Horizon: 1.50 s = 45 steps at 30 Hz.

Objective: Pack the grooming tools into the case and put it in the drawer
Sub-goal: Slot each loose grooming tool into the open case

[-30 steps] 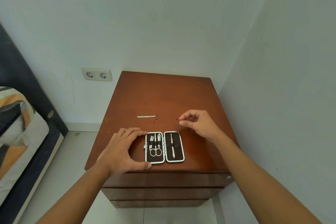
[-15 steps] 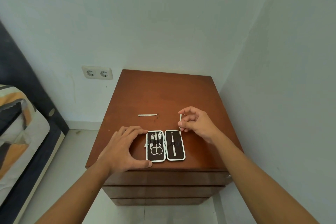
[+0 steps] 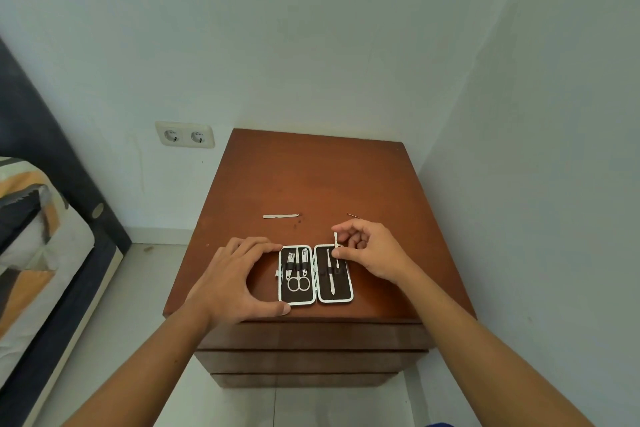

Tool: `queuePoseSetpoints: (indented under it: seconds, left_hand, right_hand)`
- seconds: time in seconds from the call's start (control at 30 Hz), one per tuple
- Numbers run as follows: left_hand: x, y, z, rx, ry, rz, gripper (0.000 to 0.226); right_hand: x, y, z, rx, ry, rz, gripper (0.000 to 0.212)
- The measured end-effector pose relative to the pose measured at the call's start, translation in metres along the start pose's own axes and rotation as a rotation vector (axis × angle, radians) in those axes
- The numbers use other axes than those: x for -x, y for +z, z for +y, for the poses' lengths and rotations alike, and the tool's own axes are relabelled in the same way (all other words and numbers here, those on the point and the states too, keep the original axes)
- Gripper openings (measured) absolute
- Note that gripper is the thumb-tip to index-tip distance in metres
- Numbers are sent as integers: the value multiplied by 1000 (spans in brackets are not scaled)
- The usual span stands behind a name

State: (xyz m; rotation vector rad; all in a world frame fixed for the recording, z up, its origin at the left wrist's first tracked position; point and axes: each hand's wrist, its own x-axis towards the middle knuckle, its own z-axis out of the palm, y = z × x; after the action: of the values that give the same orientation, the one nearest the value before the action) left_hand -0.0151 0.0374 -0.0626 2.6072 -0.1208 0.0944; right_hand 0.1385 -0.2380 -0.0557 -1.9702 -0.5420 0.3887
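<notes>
An open grooming case point(image 3: 315, 300) with a white rim lies on the brown nightstand point(image 3: 311, 177), near its front edge. Scissors point(image 3: 298, 282) and clippers sit in its left half, and a long pick point(image 3: 330, 274) in its right half. My left hand point(image 3: 235, 282) holds the case's left side between fingers and thumb. My right hand point(image 3: 369, 253) pinches a thin metal tool point(image 3: 336, 248) upright over the right half's top. A nail file point(image 3: 280, 216) lies loose further back, and a thin dark pin point(image 3: 353, 216) lies to its right.
Closed drawers point(image 3: 311, 336) make up the nightstand's front below the case. White walls stand behind and close on the right. A double socket point(image 3: 184, 135) is on the back wall. A bed with a dark frame point(image 3: 52, 204) is at left.
My right hand picked the thin tool off the top, carried it toward me and brought it down onto the case's right half. My left hand stayed on the case.
</notes>
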Motion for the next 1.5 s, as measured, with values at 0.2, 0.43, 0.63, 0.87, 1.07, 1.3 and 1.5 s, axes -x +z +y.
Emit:
queuePoseSetpoints:
  seconds: [0.2,0.43,0.63,0.87,1.07,1.3,1.5]
  left_hand:
    - [1,0,0,3,1,4,105]
    - [1,0,-1,6,-7,-3,105]
    - [1,0,0,14,-10,-6,105]
    - [1,0,1,7,-2,7,104]
    - [2,0,0,8,-10,2,105]
    - [1,1,-1,3,-8,-1,106]
    - [1,1,0,7,-11,-4,105]
  right_hand:
    - [-4,-2,2,-20,21,15,39]
    - [-6,-4,4,-5,25,26,38]
    - [0,-9,1,104,25,-43,37]
    - [11,-12,-8,274,-71,-78,36]
    - [24,-18,-13,528,-117,-158,63]
    - [36,-20,-14,630,-125,-220,76]
    - [39,-19,-15,651,-132,-207,63]
